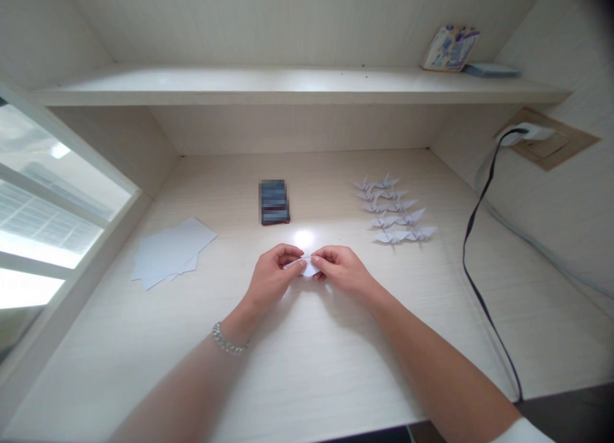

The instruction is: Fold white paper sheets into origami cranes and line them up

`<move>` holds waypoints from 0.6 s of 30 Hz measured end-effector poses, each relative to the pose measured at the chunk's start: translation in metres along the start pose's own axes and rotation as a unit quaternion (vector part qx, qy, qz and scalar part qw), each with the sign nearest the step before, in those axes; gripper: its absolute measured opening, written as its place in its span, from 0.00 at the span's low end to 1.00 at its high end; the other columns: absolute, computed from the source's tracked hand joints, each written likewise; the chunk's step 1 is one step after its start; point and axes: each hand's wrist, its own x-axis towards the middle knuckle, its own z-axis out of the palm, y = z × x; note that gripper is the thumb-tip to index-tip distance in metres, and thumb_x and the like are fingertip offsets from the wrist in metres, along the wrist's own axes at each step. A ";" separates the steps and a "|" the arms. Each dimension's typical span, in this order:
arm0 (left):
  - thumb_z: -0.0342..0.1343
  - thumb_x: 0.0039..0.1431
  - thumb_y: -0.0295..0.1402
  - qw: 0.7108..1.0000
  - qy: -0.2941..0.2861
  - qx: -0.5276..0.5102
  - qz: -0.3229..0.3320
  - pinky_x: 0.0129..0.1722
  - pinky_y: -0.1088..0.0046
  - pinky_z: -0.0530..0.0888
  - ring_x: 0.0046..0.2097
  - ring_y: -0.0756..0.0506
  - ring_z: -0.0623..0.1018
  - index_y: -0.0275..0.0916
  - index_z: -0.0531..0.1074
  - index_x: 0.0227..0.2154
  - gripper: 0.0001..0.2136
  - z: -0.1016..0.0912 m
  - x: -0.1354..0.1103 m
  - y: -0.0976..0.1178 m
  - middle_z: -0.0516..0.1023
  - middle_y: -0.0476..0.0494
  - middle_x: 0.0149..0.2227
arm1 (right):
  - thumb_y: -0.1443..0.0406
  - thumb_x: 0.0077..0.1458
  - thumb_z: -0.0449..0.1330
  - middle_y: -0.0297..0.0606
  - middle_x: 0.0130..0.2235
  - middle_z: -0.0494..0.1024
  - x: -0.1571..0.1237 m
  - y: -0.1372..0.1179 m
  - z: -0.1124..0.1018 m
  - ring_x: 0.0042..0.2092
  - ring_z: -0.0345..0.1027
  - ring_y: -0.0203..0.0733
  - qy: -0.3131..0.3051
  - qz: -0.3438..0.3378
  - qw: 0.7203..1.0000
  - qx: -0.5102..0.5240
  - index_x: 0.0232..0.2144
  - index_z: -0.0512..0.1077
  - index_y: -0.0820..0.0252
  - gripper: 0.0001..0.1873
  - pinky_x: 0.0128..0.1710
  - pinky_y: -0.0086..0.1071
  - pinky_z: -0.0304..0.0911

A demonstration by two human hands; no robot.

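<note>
At the middle of the desk (307,366), one small folded white paper (307,268) was held just above the surface. The left hand (273,273) and right hand (341,270) each pinched an end with thumb and fingertips closed. To the right lay paper cranes (396,211) in five rows, their exact number unclear. To the left lay at least three blank sheets (167,251), and beyond the hands one dark phone (274,202).

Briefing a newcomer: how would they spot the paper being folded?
On the desk, look front centre, below the dark rectangle. The small folded paper is pinched between left hand and right hand. Unlike the paper cranes and flat sheets, it alone is held.
</note>
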 end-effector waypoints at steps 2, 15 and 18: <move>0.61 0.46 0.33 1.000 0.007 0.003 0.004 0.33 0.73 0.72 0.34 0.47 0.76 0.36 0.71 0.33 0.10 0.000 -0.001 0.001 0.76 0.44 0.32 | 0.60 0.53 0.55 0.36 0.26 0.74 0.000 0.001 0.000 0.27 0.70 0.36 -0.001 0.008 1.000 0.003 0.27 0.71 0.63 0.12 0.28 0.27 0.64; 0.59 0.50 0.32 0.996 -0.043 0.069 0.048 0.34 0.74 0.72 0.36 0.47 0.77 0.37 0.70 0.33 0.08 0.004 -0.008 0.006 0.76 0.43 0.33 | 0.67 0.47 0.55 0.32 0.22 0.71 -0.007 -0.006 -0.001 0.25 0.61 0.32 0.011 -0.055 0.977 -0.206 0.23 0.71 0.61 0.06 0.24 0.26 0.52; 0.59 0.50 0.31 0.995 -0.056 0.065 0.046 0.33 0.75 0.72 0.34 0.48 0.77 0.36 0.69 0.33 0.08 0.004 -0.008 0.006 0.76 0.44 0.31 | 0.67 0.45 0.55 0.30 0.21 0.68 -0.009 -0.009 -0.003 0.24 0.58 0.31 0.006 -0.046 0.974 -0.220 0.21 0.70 0.62 0.06 0.22 0.25 0.50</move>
